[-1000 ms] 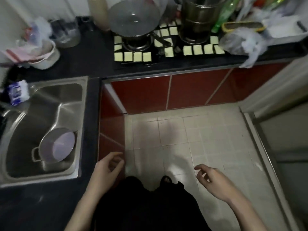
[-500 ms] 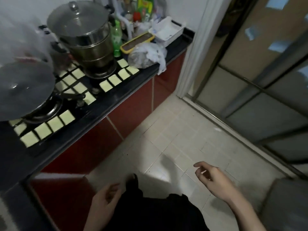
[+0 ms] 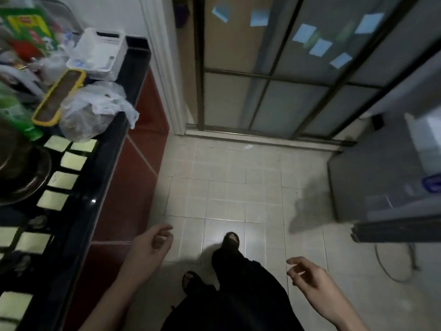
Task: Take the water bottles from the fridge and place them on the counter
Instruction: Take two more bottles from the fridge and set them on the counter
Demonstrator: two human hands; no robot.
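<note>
Head view: your left hand (image 3: 150, 249) hangs low with fingers loosely curled toward the palm, holding nothing. Your right hand (image 3: 310, 275) is likewise relaxed, fingers half bent and thumb apart, nothing in it. The glossy black stone counter (image 3: 112, 149) runs just left of your left hand and on ahead of it, over dark red cabinet fronts (image 3: 143, 144). The grey box-shaped fridge (image 3: 372, 177) stands ahead and right of your right hand, well apart from it; the view is too blurred to tell how its door stands. Water bottles: cannot tell where from here. On the counter, well ahead and left of your left hand: a crumpled white plastic bag (image 3: 95, 111) touching a yellow-rimmed oblong tray (image 3: 59, 96), and a white plastic tub (image 3: 100, 51) beyond them. Pale yellow square notes (image 3: 74, 161) line the counter nearer you. A dark-framed frosted sliding door (image 3: 286, 91) stands ahead of both hands. Beige tiled floor (image 3: 226, 187) lies between counter and fridge.
</note>
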